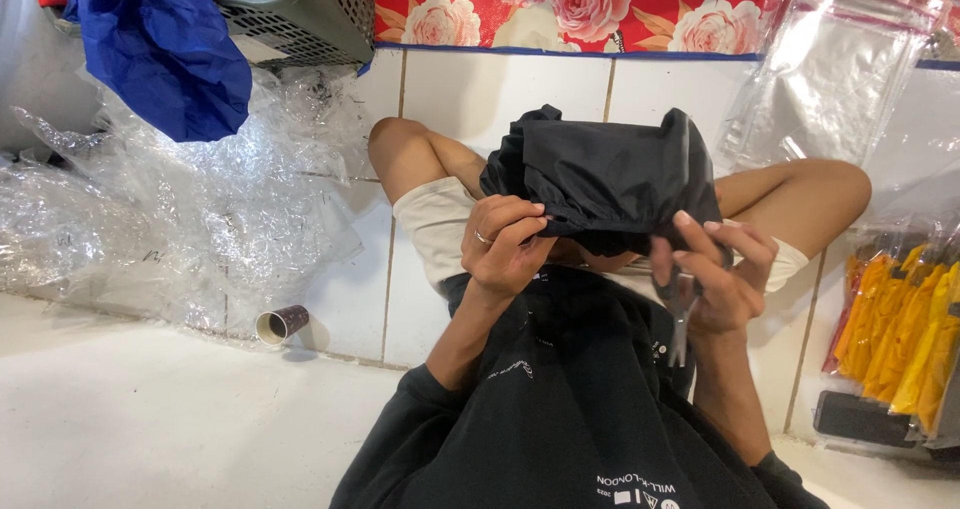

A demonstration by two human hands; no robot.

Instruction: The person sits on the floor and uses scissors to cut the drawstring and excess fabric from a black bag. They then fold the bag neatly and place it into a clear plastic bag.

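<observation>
A white tiled floor (500, 99) is seen, with a large heap of clear crumpled plastic wrap (170, 219) spread over its left part. A flowered red mat (560, 9) lies along the far edge, and a blue bag (165, 54) hangs from a grey basket (310, 14). A folded black garment (610, 184) is held up over the crossed legs. Its lower left edge is pinched by the closed fingers of the left hand (500, 244). Its lower right edge is gripped by the right hand (715, 274), in which small scissors (680, 314) are also held. A small paper cup (282, 323) lies tipped over beside the wrap.
</observation>
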